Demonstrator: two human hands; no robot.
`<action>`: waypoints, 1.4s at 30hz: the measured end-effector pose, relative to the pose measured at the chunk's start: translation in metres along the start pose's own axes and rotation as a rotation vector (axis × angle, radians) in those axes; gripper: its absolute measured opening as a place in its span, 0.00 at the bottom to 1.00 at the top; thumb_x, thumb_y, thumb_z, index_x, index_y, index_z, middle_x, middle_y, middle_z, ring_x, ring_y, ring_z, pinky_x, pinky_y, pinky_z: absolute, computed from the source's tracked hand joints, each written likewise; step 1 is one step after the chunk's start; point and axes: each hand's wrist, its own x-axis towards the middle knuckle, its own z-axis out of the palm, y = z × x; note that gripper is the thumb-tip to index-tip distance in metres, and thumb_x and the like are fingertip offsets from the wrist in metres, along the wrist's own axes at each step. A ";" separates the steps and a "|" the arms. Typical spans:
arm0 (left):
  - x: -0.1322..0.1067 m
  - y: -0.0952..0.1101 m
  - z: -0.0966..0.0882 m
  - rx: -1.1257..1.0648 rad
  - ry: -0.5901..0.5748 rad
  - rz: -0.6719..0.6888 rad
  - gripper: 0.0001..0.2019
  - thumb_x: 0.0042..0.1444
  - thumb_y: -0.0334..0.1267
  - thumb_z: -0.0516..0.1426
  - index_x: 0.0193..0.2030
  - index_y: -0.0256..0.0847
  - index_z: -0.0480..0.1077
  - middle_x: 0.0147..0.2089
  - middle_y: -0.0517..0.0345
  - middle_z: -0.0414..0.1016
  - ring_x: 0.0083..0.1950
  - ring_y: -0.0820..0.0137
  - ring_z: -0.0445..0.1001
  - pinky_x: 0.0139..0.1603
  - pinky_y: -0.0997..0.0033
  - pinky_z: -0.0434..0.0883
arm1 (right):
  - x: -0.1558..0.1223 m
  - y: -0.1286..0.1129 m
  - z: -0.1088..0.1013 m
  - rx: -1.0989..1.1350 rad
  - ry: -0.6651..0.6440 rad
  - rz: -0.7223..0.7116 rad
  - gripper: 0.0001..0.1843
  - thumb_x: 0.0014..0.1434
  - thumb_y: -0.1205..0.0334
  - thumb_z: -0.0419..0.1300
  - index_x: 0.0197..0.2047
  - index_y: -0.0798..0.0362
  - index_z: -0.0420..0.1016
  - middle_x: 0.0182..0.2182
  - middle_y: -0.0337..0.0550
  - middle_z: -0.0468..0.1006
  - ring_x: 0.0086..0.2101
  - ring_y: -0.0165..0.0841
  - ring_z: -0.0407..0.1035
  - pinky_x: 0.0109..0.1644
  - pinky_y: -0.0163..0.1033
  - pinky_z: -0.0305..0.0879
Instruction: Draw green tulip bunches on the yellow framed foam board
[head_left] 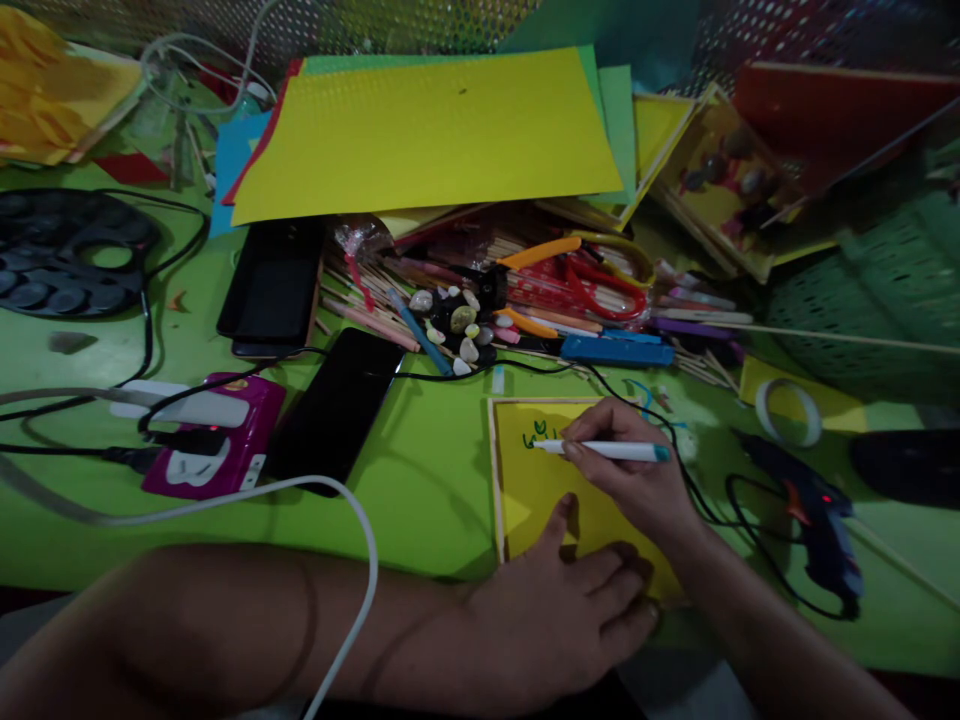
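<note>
My right hand (pixel 634 475) grips a white felt-tip pen (pixel 611 451) with a teal end, its tip against a yellow board (pixel 525 500). The board has a thin wooden stick border along its left and top edges. Small green marks (pixel 538 432) are drawn near its upper left, and part of them is hidden by the pen and fingers. Across the lower part of the board lies my left hand (pixel 562 610), flat with its fingers spread, holding nothing.
A hot glue gun (pixel 817 530) with a lit red light and a tape roll (pixel 787 412) lie at right. Leftward are a black phone (pixel 337 410) and a magenta power strip (pixel 232 430). Behind are pebbles (pixel 461 322), scissors (pixel 607 285) and yellow card (pixel 435 140). A white cable (pixel 367 560) crosses my left forearm.
</note>
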 end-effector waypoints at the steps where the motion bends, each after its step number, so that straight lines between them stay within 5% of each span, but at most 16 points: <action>1: 0.000 0.000 0.000 -0.001 -0.002 0.002 0.22 0.76 0.35 0.43 0.68 0.48 0.70 0.69 0.56 0.73 0.71 0.62 0.67 0.66 0.36 0.67 | 0.000 0.001 0.000 -0.001 0.003 0.002 0.07 0.60 0.61 0.68 0.33 0.49 0.73 0.27 0.38 0.76 0.25 0.31 0.67 0.27 0.35 0.62; 42: -0.002 0.001 0.003 0.002 0.026 -0.003 0.22 0.75 0.34 0.43 0.67 0.47 0.71 0.69 0.54 0.73 0.70 0.62 0.67 0.66 0.37 0.67 | 0.004 -0.005 0.002 -0.041 0.031 -0.030 0.09 0.58 0.60 0.69 0.31 0.49 0.73 0.25 0.38 0.75 0.24 0.31 0.66 0.25 0.35 0.62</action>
